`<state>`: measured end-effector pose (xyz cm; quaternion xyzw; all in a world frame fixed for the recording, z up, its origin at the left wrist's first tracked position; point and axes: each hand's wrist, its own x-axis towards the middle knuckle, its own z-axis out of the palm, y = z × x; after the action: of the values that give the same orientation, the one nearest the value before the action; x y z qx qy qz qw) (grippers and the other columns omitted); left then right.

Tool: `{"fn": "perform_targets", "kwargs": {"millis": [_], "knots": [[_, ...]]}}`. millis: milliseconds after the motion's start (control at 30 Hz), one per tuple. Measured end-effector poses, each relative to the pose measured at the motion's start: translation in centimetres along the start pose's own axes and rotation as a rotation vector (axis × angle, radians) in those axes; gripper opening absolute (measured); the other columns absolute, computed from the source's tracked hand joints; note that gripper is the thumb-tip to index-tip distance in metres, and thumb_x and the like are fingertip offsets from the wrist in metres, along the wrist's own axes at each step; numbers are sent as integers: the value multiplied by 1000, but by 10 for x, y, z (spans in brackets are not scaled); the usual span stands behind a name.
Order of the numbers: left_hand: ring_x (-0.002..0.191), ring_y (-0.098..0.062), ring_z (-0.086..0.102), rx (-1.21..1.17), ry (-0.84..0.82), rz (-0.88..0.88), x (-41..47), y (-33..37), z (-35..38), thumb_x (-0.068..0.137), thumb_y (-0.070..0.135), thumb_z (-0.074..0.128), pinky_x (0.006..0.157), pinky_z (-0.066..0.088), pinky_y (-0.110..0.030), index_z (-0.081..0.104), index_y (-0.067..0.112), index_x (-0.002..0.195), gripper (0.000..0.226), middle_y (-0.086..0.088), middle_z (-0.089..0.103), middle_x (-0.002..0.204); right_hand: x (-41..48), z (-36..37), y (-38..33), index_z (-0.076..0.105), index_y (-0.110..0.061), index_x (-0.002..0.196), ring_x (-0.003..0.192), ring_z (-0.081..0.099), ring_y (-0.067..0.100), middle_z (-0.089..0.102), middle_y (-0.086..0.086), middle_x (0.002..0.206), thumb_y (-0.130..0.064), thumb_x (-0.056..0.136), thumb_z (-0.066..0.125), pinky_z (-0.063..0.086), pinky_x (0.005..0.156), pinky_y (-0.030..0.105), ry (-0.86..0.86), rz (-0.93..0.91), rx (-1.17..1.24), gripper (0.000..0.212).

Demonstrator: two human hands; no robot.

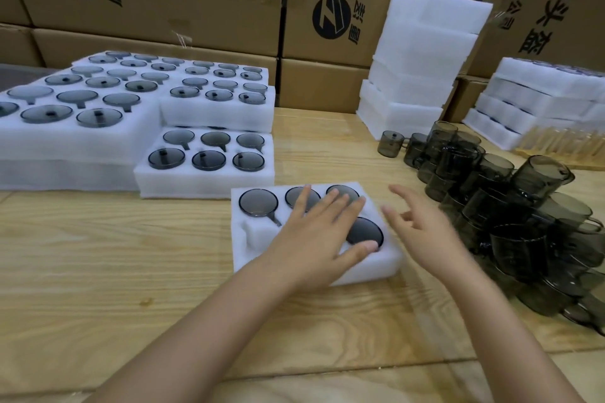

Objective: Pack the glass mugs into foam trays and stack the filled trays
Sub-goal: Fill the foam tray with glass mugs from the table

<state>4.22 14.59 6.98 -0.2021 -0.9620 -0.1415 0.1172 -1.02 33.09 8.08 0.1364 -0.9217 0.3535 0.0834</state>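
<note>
**Foam tray** [253,250], white: middle of the wooden table [131,255], toward its near edge.

**Glass mugs** [258,203], smoky grey, seated in the tray:
- far row: three
- near-right pocket: one
- near-left pocket: empty
- near-middle pocket: hidden under the hand

**Left hand** [314,232]: lies flat on the tray, fingers straight and spread, gripping nothing.

**Right hand** [422,232]: in the air just right of the tray and blurred. Its fingers seem loosely spread, holding nothing.

**Loose mugs** [510,216]: heaped toward the table's right edge.

**Filled trays** [203,154]: stacked at far left.

**Plain foam stack** [422,59]: at the far edge.
</note>
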Motion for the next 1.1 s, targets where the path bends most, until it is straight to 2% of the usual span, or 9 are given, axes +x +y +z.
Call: {"fn": "perform_targets", "kwargs": {"millis": [100,167,233,333,467,567,700,800,1100], "knots": [[131,-6,41,-262,431,137,-26,-28,-26,97,39,38,118,10,-32,54,14,130,45,8,55,131,-24,-38,14,60,-19,120,94,61,25,56,-1,124,-28,89,59,45,70,33,332,-70,-391,32],[113,-8,53,-323,677,20,-43,-52,-28,94,33,41,107,29,-22,63,13,115,36,8,62,116,-37,-59,26,60,-16,116,88,62,33,57,5,117,-30,85,63,46,61,34,466,-4,-609,35],[105,-7,54,-480,764,-212,-57,-71,-21,90,38,43,95,37,-16,62,19,111,34,7,63,112,-41,-73,39,57,-12,119,85,61,37,54,11,117,-34,83,64,52,60,39,392,129,-745,43],[107,-6,51,-645,659,-431,-65,-91,-4,81,39,54,96,41,-28,54,27,117,38,7,55,116,-37,-83,50,53,-13,121,88,60,32,51,10,116,-42,85,61,54,63,39,131,327,-935,47],[115,9,47,-799,457,-430,-62,-101,2,70,50,63,92,47,-30,50,31,124,59,6,51,127,-29,-85,52,54,-16,102,79,57,26,47,1,89,-45,85,60,53,60,37,101,348,-947,34],[118,7,48,-898,432,-461,-62,-105,3,62,52,67,94,47,-31,52,33,122,65,8,55,129,-26,-88,57,49,-18,85,71,55,23,47,-2,73,-47,84,61,53,59,36,64,356,-959,31],[122,3,49,-933,432,-485,-61,-107,3,67,39,69,101,45,-40,51,28,127,64,12,58,128,-27,-90,66,51,-18,85,62,54,23,49,-1,66,-48,80,65,53,53,35,127,314,-934,33],[123,1,49,-953,421,-489,-61,-106,1,63,45,70,101,45,-42,51,26,129,71,11,58,128,-28,-91,72,46,-22,77,56,53,23,50,-1,60,-49,77,68,52,49,36,177,284,-875,34],[125,-5,49,-965,423,-503,-60,-103,0,69,34,67,102,44,-45,50,25,130,64,9,58,129,-29,-96,71,44,-32,67,61,56,27,56,0,61,-65,69,59,54,55,42,283,302,-647,37]]}}
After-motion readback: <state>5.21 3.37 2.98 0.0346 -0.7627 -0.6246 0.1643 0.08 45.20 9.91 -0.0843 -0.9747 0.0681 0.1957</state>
